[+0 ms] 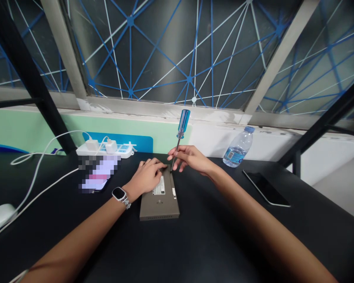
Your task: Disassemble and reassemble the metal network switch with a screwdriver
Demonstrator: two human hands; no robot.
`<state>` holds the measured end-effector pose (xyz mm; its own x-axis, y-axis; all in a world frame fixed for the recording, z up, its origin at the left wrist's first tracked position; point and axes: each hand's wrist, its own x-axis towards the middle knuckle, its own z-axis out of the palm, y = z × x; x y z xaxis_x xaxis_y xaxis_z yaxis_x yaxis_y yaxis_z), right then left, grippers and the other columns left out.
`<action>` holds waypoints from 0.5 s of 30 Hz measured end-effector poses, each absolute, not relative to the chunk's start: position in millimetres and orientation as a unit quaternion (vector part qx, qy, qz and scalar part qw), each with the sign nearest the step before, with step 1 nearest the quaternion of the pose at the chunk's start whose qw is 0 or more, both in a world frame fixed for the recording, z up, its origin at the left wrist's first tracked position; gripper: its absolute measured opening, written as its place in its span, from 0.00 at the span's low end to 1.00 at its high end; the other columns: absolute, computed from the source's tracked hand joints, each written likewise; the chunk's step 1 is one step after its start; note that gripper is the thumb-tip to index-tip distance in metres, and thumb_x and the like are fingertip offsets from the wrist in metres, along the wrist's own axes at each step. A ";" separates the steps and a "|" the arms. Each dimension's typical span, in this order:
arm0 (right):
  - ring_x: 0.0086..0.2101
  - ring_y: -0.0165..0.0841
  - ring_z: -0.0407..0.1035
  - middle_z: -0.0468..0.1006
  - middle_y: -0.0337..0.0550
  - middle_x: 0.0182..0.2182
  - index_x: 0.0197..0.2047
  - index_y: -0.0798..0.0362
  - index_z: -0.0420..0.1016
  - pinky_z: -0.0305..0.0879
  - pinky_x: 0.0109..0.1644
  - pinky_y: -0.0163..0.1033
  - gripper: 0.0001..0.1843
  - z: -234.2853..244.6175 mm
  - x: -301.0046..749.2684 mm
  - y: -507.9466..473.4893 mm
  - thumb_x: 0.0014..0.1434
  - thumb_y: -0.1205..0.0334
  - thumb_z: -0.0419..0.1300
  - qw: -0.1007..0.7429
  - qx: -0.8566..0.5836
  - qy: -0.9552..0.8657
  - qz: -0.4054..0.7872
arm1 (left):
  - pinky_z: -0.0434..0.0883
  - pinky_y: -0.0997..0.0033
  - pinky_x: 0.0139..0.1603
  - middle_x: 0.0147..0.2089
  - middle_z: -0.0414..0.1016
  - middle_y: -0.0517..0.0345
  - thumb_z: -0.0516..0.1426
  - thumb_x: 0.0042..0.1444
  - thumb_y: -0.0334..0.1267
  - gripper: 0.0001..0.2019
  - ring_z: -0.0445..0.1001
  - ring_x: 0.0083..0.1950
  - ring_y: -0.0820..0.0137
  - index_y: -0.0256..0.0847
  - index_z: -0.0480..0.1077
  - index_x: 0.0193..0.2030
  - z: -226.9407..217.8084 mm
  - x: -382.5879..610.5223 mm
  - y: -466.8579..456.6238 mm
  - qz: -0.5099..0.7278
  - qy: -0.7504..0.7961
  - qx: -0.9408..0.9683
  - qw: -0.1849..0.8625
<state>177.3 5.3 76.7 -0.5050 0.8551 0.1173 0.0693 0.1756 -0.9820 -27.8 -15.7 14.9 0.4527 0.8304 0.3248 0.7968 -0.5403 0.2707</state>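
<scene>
A flat grey metal box (161,204) with a white label lies on the black table (194,243). My left hand (146,177), with a watch on its wrist, rests palm down on the box's far left part, fingers curled over it. My right hand (190,157) pinches the metal shaft of a screwdriver (179,133) with a clear blue handle. The screwdriver stands nearly upright, its tip at the far right corner of the box.
A plastic water bottle (238,147) lies tilted against the wall at the back right. A dark phone (265,188) lies flat to the right. A white power strip (106,149) with chargers and white cables sits at the back left, beside a blurred-out object (97,173).
</scene>
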 end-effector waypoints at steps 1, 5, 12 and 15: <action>0.24 0.29 0.76 0.80 0.47 0.36 0.40 0.56 0.75 0.71 0.21 0.31 0.13 75.5 174.2 4.3 0.58 0.54 0.63 0.368 -0.346 -0.683 0.527 | 0.62 0.55 0.49 0.50 0.71 0.54 0.46 0.62 0.30 0.19 0.68 0.50 0.59 0.48 0.71 0.54 14.3 -27.9 -15.4 0.214 0.477 0.852 0.038; 0.20 0.28 0.73 0.74 0.37 0.21 0.33 0.56 0.73 0.68 0.19 0.30 0.16 67.1 162.6 4.1 0.51 0.53 0.70 0.442 -0.377 -0.679 0.449 | 0.61 0.54 0.49 0.48 0.71 0.54 0.46 0.62 0.31 0.19 0.68 0.50 0.59 0.47 0.71 0.53 12.0 -28.3 -14.2 0.216 0.474 0.853 0.030; 0.26 0.32 0.78 0.82 0.50 0.34 0.32 0.57 0.71 0.72 0.24 0.31 0.18 69.1 170.3 8.1 0.50 0.52 0.70 0.421 -0.369 -0.649 0.515 | 0.61 0.55 0.48 0.49 0.71 0.54 0.47 0.61 0.30 0.18 0.68 0.50 0.59 0.46 0.72 0.52 15.6 -27.2 -17.5 0.213 0.477 0.852 0.038; 0.26 0.31 0.78 0.81 0.52 0.41 0.37 0.57 0.73 0.72 0.25 0.32 0.14 76.1 173.9 5.2 0.57 0.53 0.64 0.380 -0.359 -0.673 0.523 | 0.61 0.55 0.49 0.49 0.71 0.54 0.47 0.61 0.30 0.19 0.68 0.50 0.59 0.47 0.72 0.53 17.4 -27.3 -17.9 0.212 0.478 0.852 0.040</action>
<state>173.9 5.2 76.1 -0.4532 0.8810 0.1355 0.0862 0.1946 -0.9771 -27.3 -17.9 17.4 0.4534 0.8308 0.3229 0.7972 -0.5400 0.2700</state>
